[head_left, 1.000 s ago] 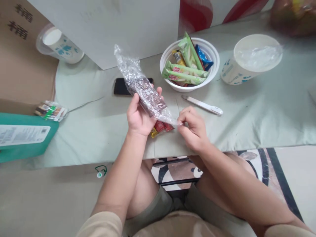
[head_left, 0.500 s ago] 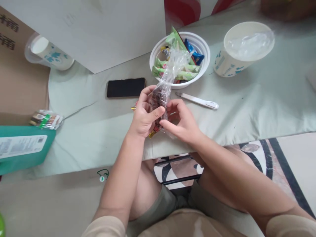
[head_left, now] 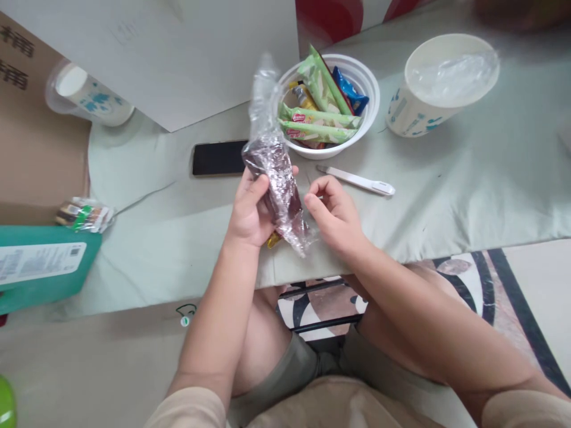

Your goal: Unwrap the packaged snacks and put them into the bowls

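Observation:
My left hand [head_left: 250,211] is closed around a dark brown item in clear plastic wrap [head_left: 281,190]. The wrap's twisted, empty end points up beside the bowl, and its crinkled lower end hangs over the table edge side. My right hand [head_left: 336,214] is just right of the package, fingers curled and thumb against the index finger; anything between them is hidden. Beneath the package, a gold-coloured wrapper [head_left: 273,240] peeks out on the cloth. Above my right hand lies a white utility knife [head_left: 357,180].
A white bowl [head_left: 373,113] holds green packets and a blue packet. Left of it lies a phone [head_left: 218,159], partly covered by the package. A paper tub [head_left: 419,116] with plastic inside stands right. A white board [head_left: 178,59], another cup [head_left: 96,98] and a green box [head_left: 44,267] are left.
My left hand has tilted the package so its twisted end swung left, off the bowl. My right hand has come off the package and moved slightly right, its fingers curling in.

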Available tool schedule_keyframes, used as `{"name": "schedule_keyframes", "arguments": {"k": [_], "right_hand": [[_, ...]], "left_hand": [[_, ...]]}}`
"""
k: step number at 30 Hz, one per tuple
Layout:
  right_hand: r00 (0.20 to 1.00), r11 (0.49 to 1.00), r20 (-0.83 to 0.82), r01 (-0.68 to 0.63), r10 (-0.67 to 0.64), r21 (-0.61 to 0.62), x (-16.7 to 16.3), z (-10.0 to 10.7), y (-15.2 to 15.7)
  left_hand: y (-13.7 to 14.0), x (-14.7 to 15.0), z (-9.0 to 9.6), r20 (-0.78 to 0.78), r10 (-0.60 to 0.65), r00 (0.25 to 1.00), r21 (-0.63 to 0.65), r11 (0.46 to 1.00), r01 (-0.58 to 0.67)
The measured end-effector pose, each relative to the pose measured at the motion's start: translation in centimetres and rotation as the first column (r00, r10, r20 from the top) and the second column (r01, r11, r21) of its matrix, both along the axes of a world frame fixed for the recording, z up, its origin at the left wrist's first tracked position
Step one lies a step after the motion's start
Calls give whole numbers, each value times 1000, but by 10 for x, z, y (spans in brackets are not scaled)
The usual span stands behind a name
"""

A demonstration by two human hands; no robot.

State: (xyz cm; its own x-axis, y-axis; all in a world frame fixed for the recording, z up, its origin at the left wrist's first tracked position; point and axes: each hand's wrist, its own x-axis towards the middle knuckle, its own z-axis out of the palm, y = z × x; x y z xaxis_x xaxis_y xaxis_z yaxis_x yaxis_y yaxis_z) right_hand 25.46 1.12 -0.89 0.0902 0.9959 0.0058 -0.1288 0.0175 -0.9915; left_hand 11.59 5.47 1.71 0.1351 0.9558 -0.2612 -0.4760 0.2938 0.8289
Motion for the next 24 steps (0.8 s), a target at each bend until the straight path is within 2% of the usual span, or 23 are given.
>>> {"name": "schedule_keyframes", "arguments": {"k": [2, 6, 10, 14, 20, 24], "right_hand": [[1000, 1000, -3, -18, 18, -9, 0, -2, 2], [975, 974, -3, -222, 222, -55, -1, -5, 2], [986, 984, -16, -165, 164, -67, -2, -3, 1], [991, 988, -30, -129, 127, -89, 1, -1, 1], [975, 968, 10, -220, 223, -121, 7, 2, -1], [975, 972, -100, -211, 201, -104, 11, 3, 1]], "left_hand": [[1, -1, 3, 20, -17, 1000, -24, 1000, 17], [2, -2, 5, 0, -31, 1000, -42, 999, 31], [3, -1, 5, -52, 4, 999, -47, 999, -6], [4, -2, 5, -19, 9, 1000, -38, 999, -10], [7, -5, 2, -21, 66, 998, -28, 997, -67], [8, -6, 0, 16, 96, 995, 12, 995, -96]]}}
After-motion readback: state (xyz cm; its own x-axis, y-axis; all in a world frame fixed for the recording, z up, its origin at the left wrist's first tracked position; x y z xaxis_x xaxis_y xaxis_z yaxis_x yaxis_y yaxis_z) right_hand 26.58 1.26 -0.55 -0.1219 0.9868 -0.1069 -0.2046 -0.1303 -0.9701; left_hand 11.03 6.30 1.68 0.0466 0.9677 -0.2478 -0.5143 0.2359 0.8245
